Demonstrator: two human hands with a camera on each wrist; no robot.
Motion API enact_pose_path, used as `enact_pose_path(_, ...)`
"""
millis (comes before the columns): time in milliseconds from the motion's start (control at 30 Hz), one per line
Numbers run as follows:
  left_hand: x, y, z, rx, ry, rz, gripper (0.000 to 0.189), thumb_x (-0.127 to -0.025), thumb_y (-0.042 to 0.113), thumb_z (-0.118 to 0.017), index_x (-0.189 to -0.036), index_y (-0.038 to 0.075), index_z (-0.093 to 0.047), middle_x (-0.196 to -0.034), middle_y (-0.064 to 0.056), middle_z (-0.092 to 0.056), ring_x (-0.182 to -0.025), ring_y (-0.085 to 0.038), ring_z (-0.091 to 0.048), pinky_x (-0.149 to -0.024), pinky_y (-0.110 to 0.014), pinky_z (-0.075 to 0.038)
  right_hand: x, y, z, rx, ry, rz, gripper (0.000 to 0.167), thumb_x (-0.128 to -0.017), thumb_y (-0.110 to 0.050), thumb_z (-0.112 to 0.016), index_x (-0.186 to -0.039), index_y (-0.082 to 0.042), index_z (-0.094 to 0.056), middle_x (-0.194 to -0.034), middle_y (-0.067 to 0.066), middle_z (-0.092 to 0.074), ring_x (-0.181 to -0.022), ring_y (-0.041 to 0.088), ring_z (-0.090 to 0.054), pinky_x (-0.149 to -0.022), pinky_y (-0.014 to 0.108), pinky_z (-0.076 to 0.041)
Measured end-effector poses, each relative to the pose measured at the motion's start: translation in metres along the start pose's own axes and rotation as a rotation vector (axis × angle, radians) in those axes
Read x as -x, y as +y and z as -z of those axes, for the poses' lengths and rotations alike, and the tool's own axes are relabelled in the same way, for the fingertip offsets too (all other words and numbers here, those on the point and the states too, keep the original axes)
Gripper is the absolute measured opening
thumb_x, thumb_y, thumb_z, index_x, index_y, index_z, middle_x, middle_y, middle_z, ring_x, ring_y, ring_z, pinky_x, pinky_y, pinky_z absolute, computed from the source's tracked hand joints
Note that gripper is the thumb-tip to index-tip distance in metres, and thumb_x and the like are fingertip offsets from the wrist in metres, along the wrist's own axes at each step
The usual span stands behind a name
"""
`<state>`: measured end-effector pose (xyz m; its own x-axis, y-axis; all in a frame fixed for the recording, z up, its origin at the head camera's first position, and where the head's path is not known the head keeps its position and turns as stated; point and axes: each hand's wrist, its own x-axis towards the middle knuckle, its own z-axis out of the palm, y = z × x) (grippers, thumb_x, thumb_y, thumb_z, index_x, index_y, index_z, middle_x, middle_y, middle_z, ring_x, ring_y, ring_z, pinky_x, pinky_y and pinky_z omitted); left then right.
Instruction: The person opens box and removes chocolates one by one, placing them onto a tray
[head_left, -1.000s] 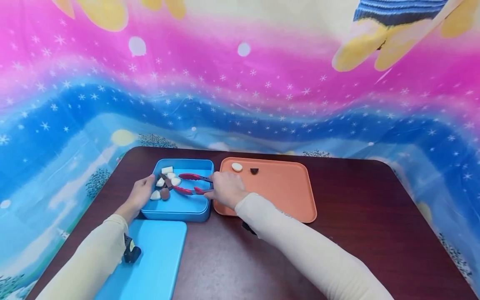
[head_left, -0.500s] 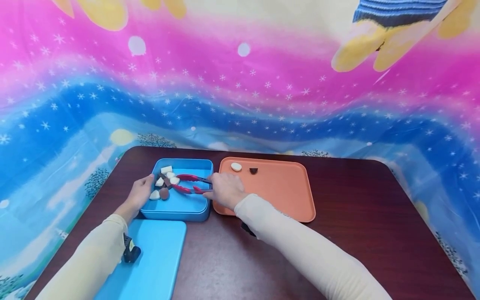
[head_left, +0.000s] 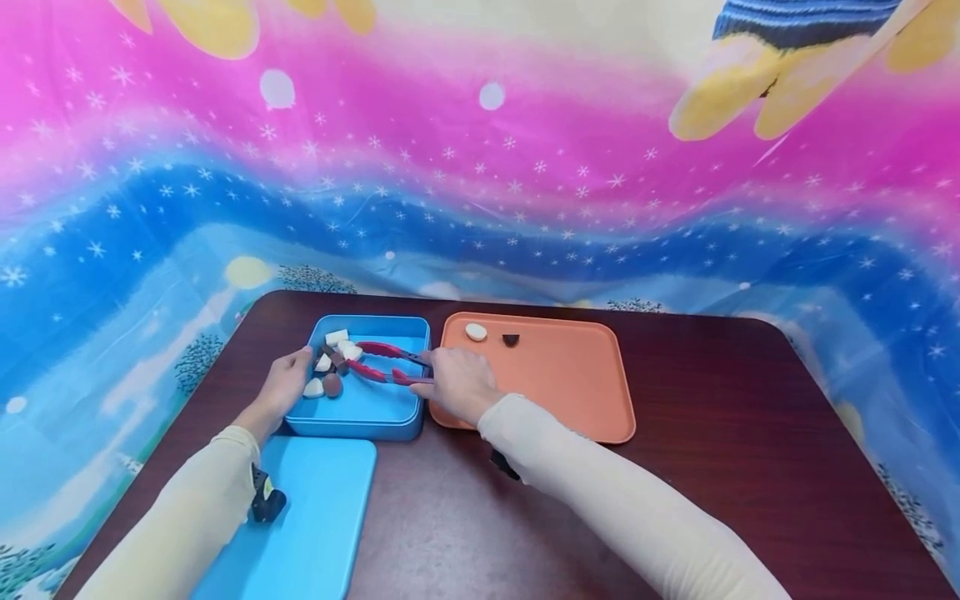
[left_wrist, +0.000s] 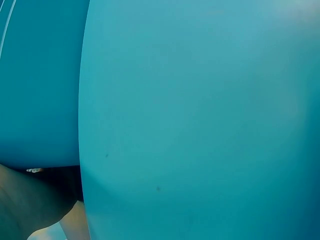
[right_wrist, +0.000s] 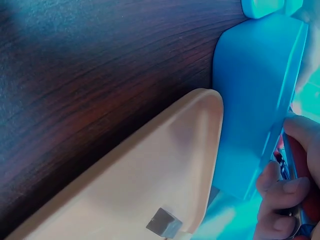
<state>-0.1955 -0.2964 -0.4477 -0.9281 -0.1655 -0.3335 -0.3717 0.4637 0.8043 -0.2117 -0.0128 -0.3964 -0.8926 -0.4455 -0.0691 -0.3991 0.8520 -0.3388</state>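
While the right hand has its fingers clamped round the tongs, a white piece sits ahead of them, seemingly between the tips — looks like grabbing time, so gentle squeeze next. Left hand is at the blue box — can't tell if those fingers grip.

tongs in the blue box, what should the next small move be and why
Probably a gentle squeeze of the tongs: the right hand holds them with their tips apart, and a white piece in the box seems to lie between those tips.
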Motion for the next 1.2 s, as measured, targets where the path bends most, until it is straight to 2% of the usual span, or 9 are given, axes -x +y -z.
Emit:
enact_pose_path(233, -0.001, -0.001, 0.000, -0.002, -0.002, -0.014, 0.077, -0.108, 0.055, -0.013, -0.161, 0.000, -0.007, -0.168, -0.027, -0.008, -0.156, -0.048, -0.008, -0.124, -0.066, -0.014, 0.001, 0.003, -0.001, -0.044, 0.001, -0.003, 0.058, -0.091, -0.049, -0.073, -0.141, -0.022, -0.062, -0.063, -0.003, -0.058, -0.056, 0.015, -0.052, -0.045, 0.025, -0.034)
enact_pose_path(400, -0.001, 0.000, -0.001, -0.008, 0.000, -0.012, 0.077, -0.108, 0.055, -0.013, -0.161, -0.001, -0.007, -0.168, -0.027, -0.008, -0.156, -0.048, -0.007, -0.125, -0.066, -0.014, 0.004, 0.009, 0.001, -0.100, -0.009, -0.006, 0.059, -0.091, -0.049, -0.073, -0.142, -0.022, -0.061, -0.060, -0.003, -0.057, -0.052, 0.015, -0.048, -0.042, 0.024, -0.030)
enact_pose_path(567, 0.001, 0.002, -0.001, -0.013, 0.003, -0.007, 0.076, -0.108, 0.054, -0.013, -0.161, 0.000, -0.007, -0.168, -0.027, -0.008, -0.155, -0.049, -0.007, -0.124, -0.067, -0.014, 0.008, 0.015, 0.003, -0.105, 0.018, 0.020, 0.056, -0.091, -0.049, -0.073, -0.139, -0.022, -0.064, -0.060, -0.002, -0.054, -0.050, 0.015, -0.045, -0.041, 0.024, -0.027)
enact_pose_path(833, 0.001, 0.001, 0.000, -0.011, 0.000, 0.014, 0.076, -0.108, 0.055, -0.012, -0.161, 0.001, -0.005, -0.168, -0.027, -0.008, -0.155, -0.049, -0.008, -0.124, -0.067, -0.014, 0.017, 0.021, 0.005, -0.115, 0.044, 0.060, 0.045, -0.090, -0.049, -0.073, -0.126, -0.022, -0.072, -0.062, -0.006, -0.057, -0.056, 0.013, -0.050, -0.045, 0.025, -0.033)
enact_pose_path(1000, 0.001, 0.000, 0.001, -0.011, -0.004, 0.007, 0.078, -0.107, 0.055, -0.012, -0.160, -0.001, -0.005, -0.168, -0.028, -0.007, -0.155, -0.050, -0.008, -0.123, -0.067, -0.015, 0.024, 0.024, 0.005, -0.144, 0.048, 0.055, 0.044, -0.090, -0.049, -0.074, -0.125, -0.023, -0.073, -0.064, -0.007, -0.059, -0.059, 0.012, -0.052, -0.048, 0.026, -0.037)
enact_pose_path(1200, 0.002, 0.000, 0.001, 0.000, -0.011, 0.015, 0.078, -0.107, 0.056, -0.013, -0.161, 0.000, -0.004, -0.168, -0.028, -0.008, -0.155, -0.051, -0.009, -0.122, -0.070, -0.014, 0.033, 0.028, 0.006, -0.170, 0.060, 0.045, 0.044, -0.089, -0.049, -0.075, -0.126, -0.024, -0.072, -0.062, -0.006, -0.057, -0.057, 0.013, -0.052, -0.047, 0.026, -0.037)
